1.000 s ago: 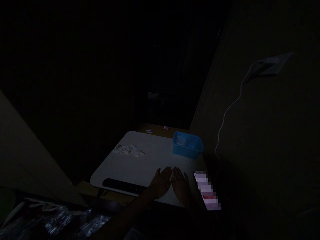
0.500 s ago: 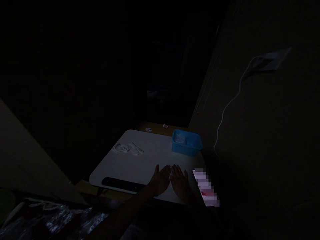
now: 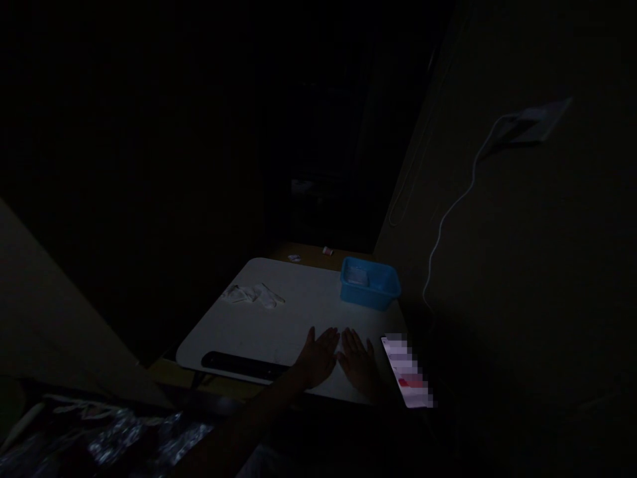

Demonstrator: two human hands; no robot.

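In the dim head view, my left hand [image 3: 317,359] is spread over the near right part of a white table [image 3: 293,325], palm down, fingers pointing forward. Close beside it, my right hand [image 3: 358,364] is also palm down, fingers extended. A narrow strip of table shows between the two hands. No object shows in either hand, though what lies beneath the palms is hidden. Right of my right hand is a lit phone [image 3: 405,372], its screen blurred by blocks. Ahead stands a blue plastic basket [image 3: 368,297] with a pale, clear-looking item [image 3: 357,276] inside.
A crumpled white, glove-like item [image 3: 253,294] lies on the table's far left. A black slotted strip [image 3: 239,365] runs along the front edge. Two small items, one a pinkish roll [image 3: 327,251], sit behind the table. From a wall socket [image 3: 535,123] hangs a white cable [image 3: 442,226].
My hands stay nearly in place, with the gap between them slightly wider at the thumbs. The whole view has shifted very slightly.
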